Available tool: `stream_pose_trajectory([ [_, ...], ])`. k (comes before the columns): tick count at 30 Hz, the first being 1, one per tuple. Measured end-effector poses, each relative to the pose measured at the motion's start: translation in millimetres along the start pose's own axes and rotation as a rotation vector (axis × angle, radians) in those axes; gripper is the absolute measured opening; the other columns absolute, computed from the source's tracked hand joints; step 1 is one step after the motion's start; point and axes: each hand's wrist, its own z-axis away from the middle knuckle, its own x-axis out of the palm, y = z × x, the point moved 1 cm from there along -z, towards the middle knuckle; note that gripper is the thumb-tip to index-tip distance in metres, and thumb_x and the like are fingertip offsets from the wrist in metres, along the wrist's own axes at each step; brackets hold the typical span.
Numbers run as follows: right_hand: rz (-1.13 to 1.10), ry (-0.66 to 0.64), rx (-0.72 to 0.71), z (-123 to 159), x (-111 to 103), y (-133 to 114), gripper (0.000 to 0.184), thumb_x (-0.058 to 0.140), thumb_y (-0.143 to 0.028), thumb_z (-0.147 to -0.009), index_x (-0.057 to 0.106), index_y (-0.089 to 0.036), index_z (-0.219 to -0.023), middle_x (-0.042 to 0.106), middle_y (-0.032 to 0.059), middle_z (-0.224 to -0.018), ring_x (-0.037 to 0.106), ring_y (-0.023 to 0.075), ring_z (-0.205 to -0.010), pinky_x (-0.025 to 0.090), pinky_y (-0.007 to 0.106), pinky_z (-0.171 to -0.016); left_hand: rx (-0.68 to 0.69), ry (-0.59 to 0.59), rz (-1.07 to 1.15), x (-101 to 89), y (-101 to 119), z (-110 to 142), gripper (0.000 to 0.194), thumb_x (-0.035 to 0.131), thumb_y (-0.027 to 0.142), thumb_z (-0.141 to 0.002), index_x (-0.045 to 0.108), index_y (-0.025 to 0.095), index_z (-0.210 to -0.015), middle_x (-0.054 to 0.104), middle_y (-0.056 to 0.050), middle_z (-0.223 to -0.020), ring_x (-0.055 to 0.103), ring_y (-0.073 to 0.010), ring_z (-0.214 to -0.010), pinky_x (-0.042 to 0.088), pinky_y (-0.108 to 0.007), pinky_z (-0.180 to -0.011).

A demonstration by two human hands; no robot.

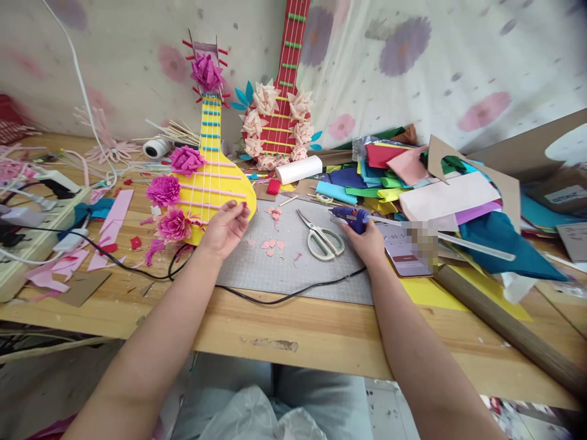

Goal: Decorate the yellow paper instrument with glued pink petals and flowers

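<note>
My right hand [367, 241] is wrapped round a blue glue gun [352, 214], its nozzle pointing left and a clear glue stick [477, 244] reaching out behind it. At the lower right edge of the yellow paper-covered lute [217, 186], my left hand [227, 231] is closed in a pinch. A tiny reddish spot shows at its fingertips, too small to name. Magenta paper flowers [164, 190] line the lute's left side. Between my hands, white-handled scissors [321, 238] and small pink paper petals [271, 245] lie on the grey cutting mat [279, 275].
A red lute with pale flowers [277, 125] leans at the back. Coloured paper sheets [440, 195], a phone [408, 250] and a cardboard tube [504, 330] lie right. On the left are a power strip [32, 244] and paper scraps. A black cord [284, 299] crosses the mat.
</note>
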Motion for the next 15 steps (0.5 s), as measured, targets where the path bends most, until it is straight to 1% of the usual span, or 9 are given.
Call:
stream_pose_trajectory([
  [3,0.069,0.04,-0.052,8,-13,0,0.054,0.058,-0.059,-0.064,0.054,-0.015,-0.095,0.062,0.0151,-0.096,0.056,0.027,-0.091,0.042,0.036,-0.074,0.17,0.057,0.073,0.9,37,3,0.016,0.051,0.003,-0.079,0.051,0.016,-0.069,0.063,0.003,-0.068,0.062,-0.0028,-0.063,0.044,-0.006,-0.048],
  [5,0.187,0.068,-0.05,13,-27,1,0.052,0.06,-0.059,-0.062,0.052,-0.016,-0.088,0.06,0.0156,-0.096,0.054,0.0276,-0.093,0.041,0.037,-0.075,0.293,0.058,0.071,-2.6,65,6,0.018,0.049,0.002,-0.08,0.051,0.016,-0.069,0.063,0.004,-0.066,0.062,-0.0031,-0.063,0.044,-0.006,-0.047],
  [6,0.25,0.055,-0.036,16,-35,0,0.049,0.06,-0.06,-0.061,0.051,-0.017,-0.084,0.06,0.0147,-0.093,0.054,0.0276,-0.091,0.041,0.037,-0.074,0.355,0.064,0.054,-6.0,79,7,0.019,0.048,0.0,-0.08,0.051,0.015,-0.069,0.063,0.003,-0.065,0.062,-0.0037,-0.062,0.044,-0.007,-0.047],
  [7,0.293,0.003,-0.024,19,-41,-3,0.046,0.06,-0.061,-0.062,0.049,-0.019,-0.079,0.06,0.0124,-0.088,0.055,0.0266,-0.086,0.041,0.037,-0.07,0.418,0.081,0.034,-10.8,92,8,0.02,0.046,-0.002,-0.08,0.05,0.015,-0.069,0.062,0.003,-0.063,0.062,-0.0046,-0.061,0.045,-0.008,-0.047],
  [9,0.293,-0.199,-0.023,27,-48,-14,0.043,0.058,-0.062,-0.063,0.047,-0.021,-0.069,0.059,0.0058,-0.07,0.055,0.0221,-0.068,0.039,0.033,-0.061,0.49,0.114,-0.011,-23.1,115,9,0.021,0.044,-0.004,-0.079,0.048,0.015,-0.07,0.063,0.004,-0.061,0.061,-0.0053,-0.06,0.046,-0.01,-0.048],
  [10,0.239,-0.307,-0.061,31,-47,-24,0.042,0.057,-0.062,-0.064,0.047,-0.021,-0.066,0.057,0.0036,-0.064,0.054,0.0196,-0.063,0.038,0.031,-0.058,0.51,0.127,-0.039,-29.9,124,8,0.021,0.044,-0.005,-0.079,0.048,0.015,-0.071,0.063,0.003,-0.06,0.061,-0.0055,-0.059,0.046,-0.011,-0.047],
  [11,0.143,-0.382,-0.12,36,-43,-37,0.04,0.058,-0.06,-0.066,0.048,-0.021,-0.066,0.057,0.0022,-0.063,0.053,0.0173,-0.061,0.038,0.029,-0.056,0.53,0.139,-0.065,-36.5,131,8,0.022,0.043,-0.006,-0.079,0.047,0.014,-0.07,0.062,0.004,-0.058,0.06,-0.0054,-0.057,0.046,-0.011,-0.047],
  [13,-0.142,-0.524,-0.199,44,-26,-69,0.035,0.058,-0.054,-0.07,0.053,-0.02,-0.074,0.06,0.0017,-0.069,0.054,0.014,-0.062,0.04,0.027,-0.057,0.561,0.168,-0.111,-47.5,139,5,0.023,0.043,-0.008,-0.077,0.047,0.014,-0.07,0.062,0.004,-0.057,0.06,-0.0056,-0.055,0.045,-0.012,-0.047],
  [15,-0.454,-0.689,-0.183,49,4,-103,0.032,0.06,-0.047,-0.072,0.055,-0.018,-0.083,0.062,0.0035,-0.08,0.057,0.0128,-0.068,0.046,0.027,-0.063,0.574,0.186,-0.157,-52.9,140,3,0.023,0.045,-0.008,-0.076,0.046,0.015,-0.07,0.063,0.003,-0.057,0.06,-0.0061,-0.055,0.046,-0.013,-0.048],
])
